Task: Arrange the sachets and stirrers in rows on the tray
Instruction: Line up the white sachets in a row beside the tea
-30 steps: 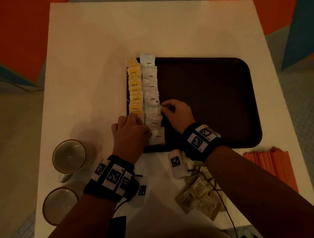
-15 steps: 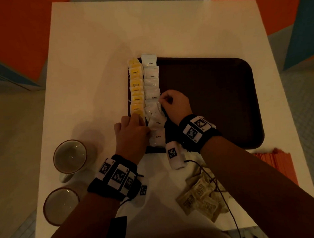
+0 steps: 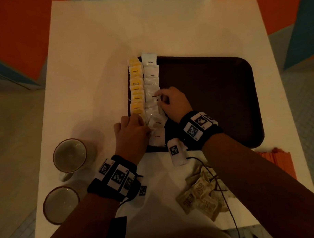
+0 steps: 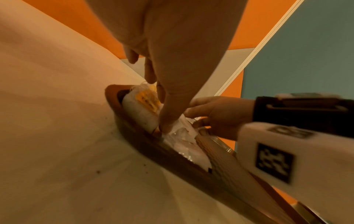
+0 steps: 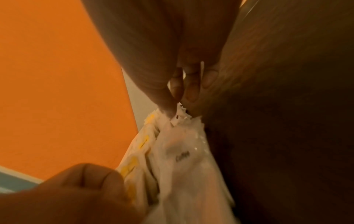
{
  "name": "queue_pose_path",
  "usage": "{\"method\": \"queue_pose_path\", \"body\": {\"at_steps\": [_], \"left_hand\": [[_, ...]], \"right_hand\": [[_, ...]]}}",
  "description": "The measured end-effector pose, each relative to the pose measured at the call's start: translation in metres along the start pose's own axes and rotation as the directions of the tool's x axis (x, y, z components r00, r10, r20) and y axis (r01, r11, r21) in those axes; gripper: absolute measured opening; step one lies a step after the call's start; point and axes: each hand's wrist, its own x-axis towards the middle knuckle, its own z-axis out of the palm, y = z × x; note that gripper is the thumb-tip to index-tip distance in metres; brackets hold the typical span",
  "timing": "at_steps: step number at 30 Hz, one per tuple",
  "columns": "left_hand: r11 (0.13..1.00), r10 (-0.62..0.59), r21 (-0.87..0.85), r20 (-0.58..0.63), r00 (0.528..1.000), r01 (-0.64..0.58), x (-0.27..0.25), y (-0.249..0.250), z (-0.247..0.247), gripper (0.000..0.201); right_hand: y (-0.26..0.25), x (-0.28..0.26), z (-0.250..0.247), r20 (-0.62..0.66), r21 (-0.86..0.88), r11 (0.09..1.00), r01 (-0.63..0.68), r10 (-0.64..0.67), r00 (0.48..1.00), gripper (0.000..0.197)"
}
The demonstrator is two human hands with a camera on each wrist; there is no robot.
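A dark brown tray (image 3: 214,99) lies on the white table (image 3: 97,49). Along its left side runs a row of yellow sachets (image 3: 136,87), and beside it a row of white coffee sachets (image 3: 151,78). My right hand (image 3: 160,99) pinches the right edge of a white coffee sachet (image 5: 182,118) in the middle of that row. My left hand (image 3: 140,123) rests at the near end of both rows, its thumb (image 4: 164,125) pressing down on a white sachet (image 4: 182,136). The nearest white sachets (image 3: 157,122) lie tilted and overlapping.
Two mugs (image 3: 70,155) (image 3: 60,205) stand at the near left. Brown sugar sachets (image 3: 199,195) lie in a loose pile near the front edge. Orange stirrers (image 3: 278,161) lie right of the tray's near corner, partly hidden by my right arm.
My right hand has moved along the white row away from me. The near white sachets have shifted and tilted. My left hand has stayed at the near end.
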Motion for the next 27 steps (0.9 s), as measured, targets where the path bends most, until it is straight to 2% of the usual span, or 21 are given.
{"method": "queue_pose_path", "body": {"at_steps": [3,5,9,12,15,20,24,27], "left_hand": [[1.0,-0.005,-0.006,-0.014,1.0,0.005,0.0,0.003,0.001,0.02],[1.0,0.0,-0.019,-0.027,1.0,0.0,0.0,0.003,0.003,0.019],[1.0,0.009,-0.018,-0.021,1.0,-0.01,-0.001,0.001,0.005,0.015],[1.0,0.005,-0.017,-0.017,1.0,-0.005,0.0,0.001,0.005,0.014],[1.0,0.001,-0.024,-0.034,0.999,-0.002,0.0,0.001,0.004,0.016],[0.999,0.008,-0.034,-0.027,1.0,-0.009,0.0,0.001,0.003,0.016],[1.0,0.014,-0.019,-0.029,0.999,-0.014,0.001,0.001,0.004,0.017],[1.0,0.015,-0.016,-0.029,0.999,-0.016,0.0,0.001,0.004,0.019]], "right_hand": [[-0.004,0.009,-0.004,0.154,-0.166,0.984,0.057,-0.032,0.988,0.034],[-0.005,0.012,-0.004,0.201,-0.211,0.976,0.059,-0.015,0.979,0.034],[-0.005,0.012,0.001,0.176,-0.139,0.989,0.053,-0.028,0.984,0.026],[-0.006,0.01,0.002,0.142,-0.094,0.995,0.034,-0.02,0.99,0.037],[-0.007,0.009,0.005,0.083,-0.069,0.997,0.03,-0.024,0.996,0.037],[-0.005,0.006,0.011,0.025,0.055,0.998,-0.026,0.025,0.999,0.034],[-0.003,0.002,0.013,-0.001,0.232,0.967,-0.104,0.107,0.994,0.029],[-0.001,0.0,0.014,-0.017,0.279,0.953,-0.115,0.125,0.992,0.028]]}}
